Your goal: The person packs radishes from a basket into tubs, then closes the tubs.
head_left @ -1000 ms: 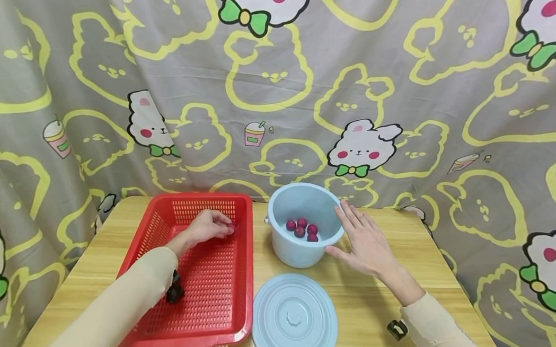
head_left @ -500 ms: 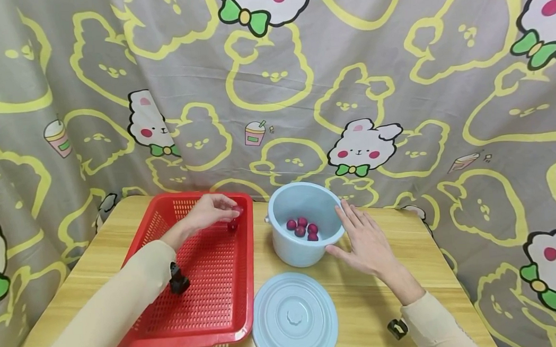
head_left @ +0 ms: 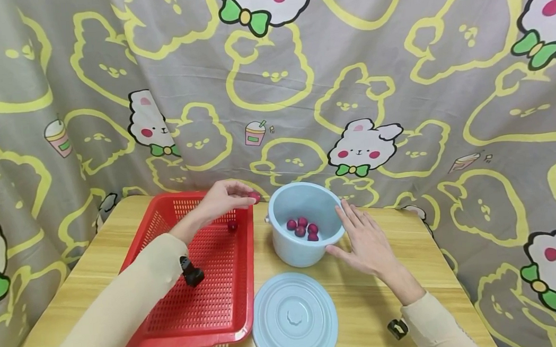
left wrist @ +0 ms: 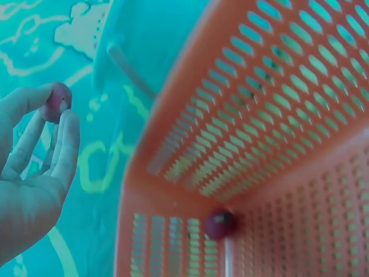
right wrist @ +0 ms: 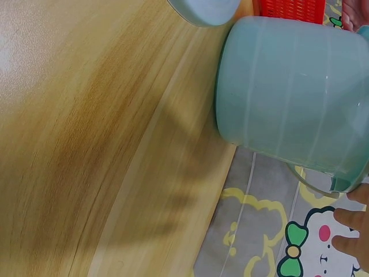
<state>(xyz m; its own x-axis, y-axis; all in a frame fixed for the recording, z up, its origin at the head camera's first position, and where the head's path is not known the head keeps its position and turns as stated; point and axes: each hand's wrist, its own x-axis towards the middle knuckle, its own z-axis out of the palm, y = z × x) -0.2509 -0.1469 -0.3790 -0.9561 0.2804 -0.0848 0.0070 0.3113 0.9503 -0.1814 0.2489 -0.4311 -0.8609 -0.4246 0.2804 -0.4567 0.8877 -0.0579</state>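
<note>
My left hand pinches a small dark-red plum between thumb and fingertips. It is over the right rim of the red basket, close to the light-blue bucket. In the left wrist view the pinched plum shows outside the basket wall. Another plum lies in the basket's far right corner. Inside the bucket are several plums. My right hand rests on the bucket's right rim with its fingers stretched out and spread.
A round light-blue lid lies on the wooden table in front of the bucket, beside the basket. Behind the table hangs a grey patterned curtain. The bucket's handle hangs at its side.
My left hand has lifted the plum up out of the basket and moved it right, toward the bucket. A second plum has come into sight in the corner. My right hand stays put.
</note>
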